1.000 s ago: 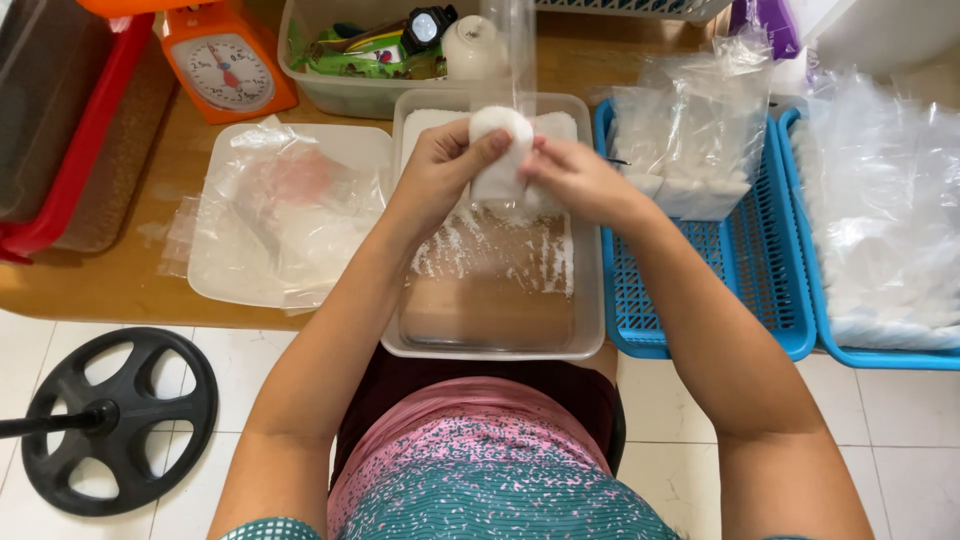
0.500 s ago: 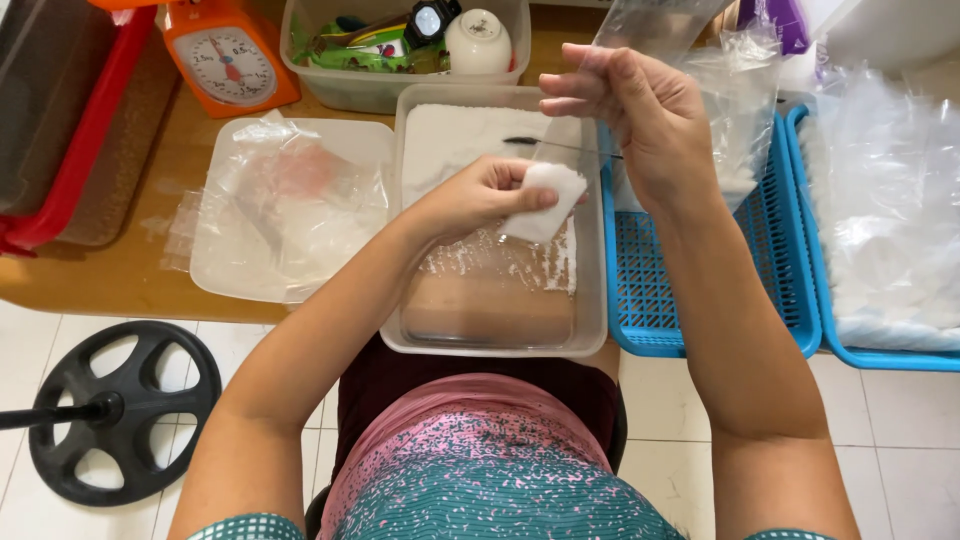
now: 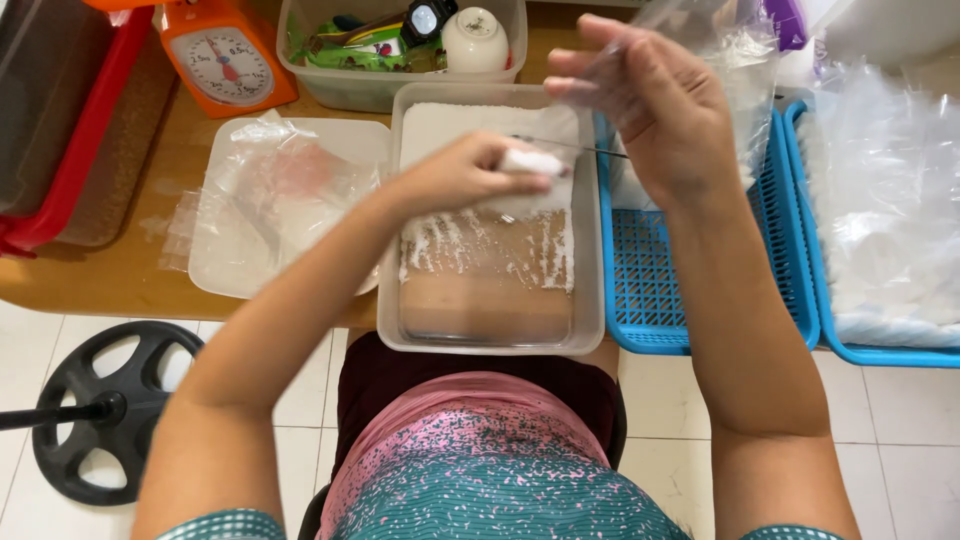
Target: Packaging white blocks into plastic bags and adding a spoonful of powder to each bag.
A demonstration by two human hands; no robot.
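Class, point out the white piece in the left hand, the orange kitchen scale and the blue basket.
White piece (image 3: 530, 160), head view, its middle.
Orange kitchen scale (image 3: 222, 62), head view, dial face.
Blue basket (image 3: 655, 260), head view, bare mesh floor.

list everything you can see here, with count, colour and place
white lump: 1, white, in left hand over clear tray
plastic bag: 1, clear, held up in right hand
clear tray: 1, see-through, centre, white grains inside
scale: 1, orange, top left
blue baskets: 2, right side
clear bin: 1, top centre, holds small items
flat tray: 1, white, left, crumpled plastic on it
left hand: 1
right hand: 1
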